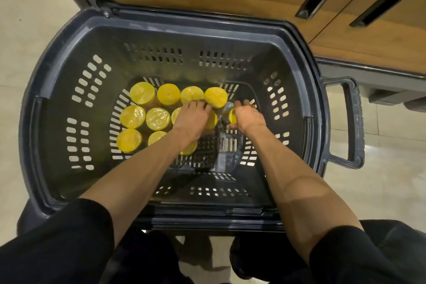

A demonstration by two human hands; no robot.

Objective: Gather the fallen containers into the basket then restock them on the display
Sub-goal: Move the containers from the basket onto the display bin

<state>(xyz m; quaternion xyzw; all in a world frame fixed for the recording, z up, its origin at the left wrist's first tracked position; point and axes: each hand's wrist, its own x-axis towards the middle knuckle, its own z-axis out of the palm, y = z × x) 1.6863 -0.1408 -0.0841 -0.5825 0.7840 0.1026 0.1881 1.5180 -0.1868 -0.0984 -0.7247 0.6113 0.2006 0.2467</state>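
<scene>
Mid-frame in the basket [147, 37], left hand [192, 119] rests atop upright jars [158, 119] (grip unclear); right hand [248, 117] curls round a tilted jar [231, 116]

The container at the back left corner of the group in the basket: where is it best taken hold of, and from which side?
Probably take the back-left container by its round yellow lid, from straight above. It stands upright, with neighbours close on its right and near side, so the top and the side toward the basket wall are free for a grip.
</scene>
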